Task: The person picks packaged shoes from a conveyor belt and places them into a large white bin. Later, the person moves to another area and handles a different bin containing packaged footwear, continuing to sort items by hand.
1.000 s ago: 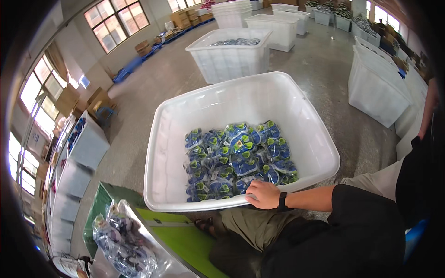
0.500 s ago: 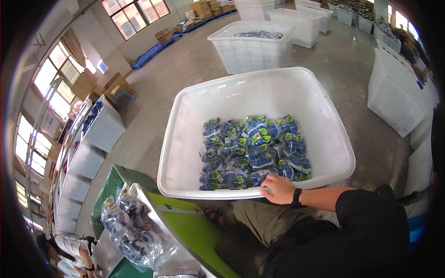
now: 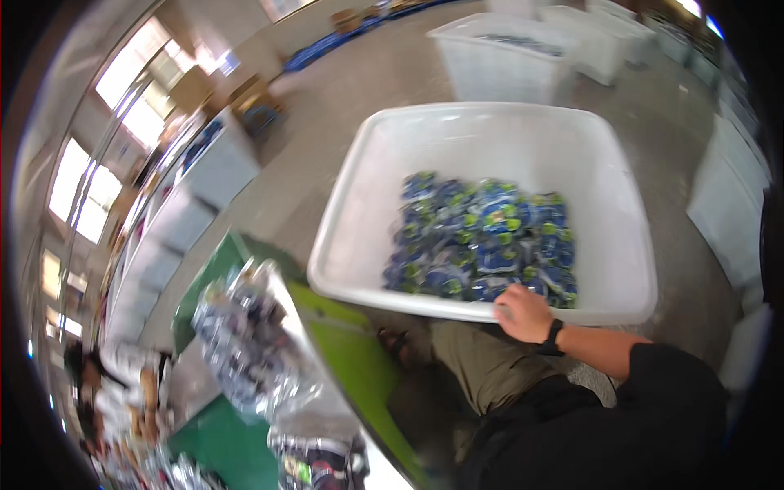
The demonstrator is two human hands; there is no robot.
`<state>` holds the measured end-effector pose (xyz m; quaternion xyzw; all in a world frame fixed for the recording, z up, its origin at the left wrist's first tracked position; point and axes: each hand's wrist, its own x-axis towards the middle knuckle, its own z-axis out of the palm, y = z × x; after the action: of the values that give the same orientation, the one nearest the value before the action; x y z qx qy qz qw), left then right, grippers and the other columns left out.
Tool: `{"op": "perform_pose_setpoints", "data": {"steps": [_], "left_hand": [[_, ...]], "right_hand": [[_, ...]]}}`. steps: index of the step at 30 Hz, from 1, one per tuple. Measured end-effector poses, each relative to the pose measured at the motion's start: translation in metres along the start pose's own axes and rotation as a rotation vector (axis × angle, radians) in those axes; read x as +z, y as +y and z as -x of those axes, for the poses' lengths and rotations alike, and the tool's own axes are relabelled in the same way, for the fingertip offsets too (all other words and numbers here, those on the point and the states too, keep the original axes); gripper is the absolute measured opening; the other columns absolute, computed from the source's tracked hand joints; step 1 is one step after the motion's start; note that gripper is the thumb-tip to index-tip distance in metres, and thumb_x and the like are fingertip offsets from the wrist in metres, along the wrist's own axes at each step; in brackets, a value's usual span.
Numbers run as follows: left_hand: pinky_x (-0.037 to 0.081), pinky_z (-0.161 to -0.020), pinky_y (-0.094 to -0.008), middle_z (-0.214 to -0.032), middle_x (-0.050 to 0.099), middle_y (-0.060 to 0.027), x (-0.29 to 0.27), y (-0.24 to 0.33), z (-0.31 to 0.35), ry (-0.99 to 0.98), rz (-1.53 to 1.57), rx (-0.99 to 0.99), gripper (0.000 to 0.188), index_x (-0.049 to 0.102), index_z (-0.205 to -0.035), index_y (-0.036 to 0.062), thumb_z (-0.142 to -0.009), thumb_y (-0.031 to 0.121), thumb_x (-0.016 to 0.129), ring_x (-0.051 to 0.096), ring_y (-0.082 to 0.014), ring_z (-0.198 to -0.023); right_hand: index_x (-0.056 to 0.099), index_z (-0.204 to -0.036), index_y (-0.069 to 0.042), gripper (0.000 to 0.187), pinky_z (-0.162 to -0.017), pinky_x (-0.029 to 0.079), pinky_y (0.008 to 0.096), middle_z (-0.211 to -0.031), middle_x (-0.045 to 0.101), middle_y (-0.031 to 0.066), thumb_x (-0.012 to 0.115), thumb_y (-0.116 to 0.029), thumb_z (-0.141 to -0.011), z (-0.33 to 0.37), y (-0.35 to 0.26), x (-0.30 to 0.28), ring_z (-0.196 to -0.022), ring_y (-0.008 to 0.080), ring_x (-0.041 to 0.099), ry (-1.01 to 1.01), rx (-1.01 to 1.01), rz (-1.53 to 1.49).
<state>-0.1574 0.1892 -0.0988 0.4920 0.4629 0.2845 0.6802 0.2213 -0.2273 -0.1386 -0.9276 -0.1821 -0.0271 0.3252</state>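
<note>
My right hand (image 3: 524,314) is closed over the near rim of a large white plastic bin (image 3: 498,140), its fingers hooked over the edge. Inside the bin lie several blue-and-green shoes (image 3: 496,255) wrapped in clear plastic, packed in rows over the bottom. My left hand is out of view. To the left of the bin, a clear plastic bag (image 3: 253,347) of dark and pale items rests on a metal-edged workbench. A second clear packet (image 3: 318,461) of dark items lies nearer. The picture is somewhat blurred.
A lime-green panel (image 3: 347,351) flanks the workbench, close to my legs. Beyond the bin stands another white bin (image 3: 498,69), with more along the right. White bins (image 3: 220,167) line the left side. People in white tops (image 3: 122,376) are at the lower left.
My view has swung to the left, so the bin appears further right and more of the bench and people show. My right hand keeps its hold on the rim.
</note>
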Motion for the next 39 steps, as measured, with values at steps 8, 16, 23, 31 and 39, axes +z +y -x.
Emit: {"op": "perform_pose_setpoints", "data": {"steps": [8,16,23,31,39], "left_hand": [[0.053,-0.107,-0.0501,-0.136,0.067,-0.0152,-0.048,-0.009,0.009,-0.145,0.502,-0.073,0.056,0.051,-0.145,0.0055,-0.108,0.047,0.052,0.067,-0.0319,-0.121],[0.05,-0.111,-0.047,-0.141,0.064,-0.0153,-0.039,-0.008,0.003,-0.116,0.498,-0.024,0.053,0.048,-0.148,0.0023,-0.11,0.04,0.048,0.066,-0.0288,-0.124],[0.06,-0.095,-0.0419,-0.124,0.071,-0.0123,-0.029,0.006,0.008,-0.081,0.623,-0.029,0.038,0.055,-0.137,0.0023,-0.108,0.027,0.057,0.072,-0.0231,-0.107],[0.054,-0.104,-0.0425,-0.131,0.069,-0.0127,-0.027,0.013,0.01,-0.061,0.549,-0.006,0.044,0.056,-0.14,0.0006,-0.109,0.032,0.053,0.069,-0.0248,-0.115],[0.053,-0.106,-0.0413,-0.131,0.069,-0.0121,-0.024,0.018,0.011,-0.065,0.543,0.012,0.044,0.058,-0.139,0.0002,-0.109,0.032,0.053,0.068,-0.0245,-0.116]], "right_hand": [[0.064,-0.101,-0.003,0.016,-0.083,0.049,0.0435,-0.101,0.059,0.0155,0.065,-0.018,-0.096,-0.006,0.01,0.019,-0.095,0.0383,0.061,0.014,-0.113,-0.069],[0.06,-0.096,0.0,0.015,-0.076,0.045,0.0372,-0.092,0.05,0.011,0.059,-0.014,-0.102,-0.01,0.03,0.032,-0.081,0.0273,0.053,-0.032,-0.063,-0.128],[0.058,-0.096,0.0,0.016,-0.077,0.044,0.0372,-0.092,0.049,0.01,0.058,-0.015,-0.102,-0.011,0.024,0.03,-0.082,0.0261,0.052,-0.047,-0.045,-0.107],[0.057,-0.095,-0.001,0.015,-0.078,0.044,0.0375,-0.091,0.048,0.01,0.057,-0.014,-0.102,-0.013,0.025,0.032,-0.082,0.0266,0.051,-0.055,-0.102,-0.056],[0.056,-0.095,-0.001,0.015,-0.077,0.044,0.0377,-0.091,0.048,0.0101,0.057,-0.014,-0.102,-0.014,0.021,0.032,-0.082,0.027,0.051,-0.058,-0.084,-0.047]]}}
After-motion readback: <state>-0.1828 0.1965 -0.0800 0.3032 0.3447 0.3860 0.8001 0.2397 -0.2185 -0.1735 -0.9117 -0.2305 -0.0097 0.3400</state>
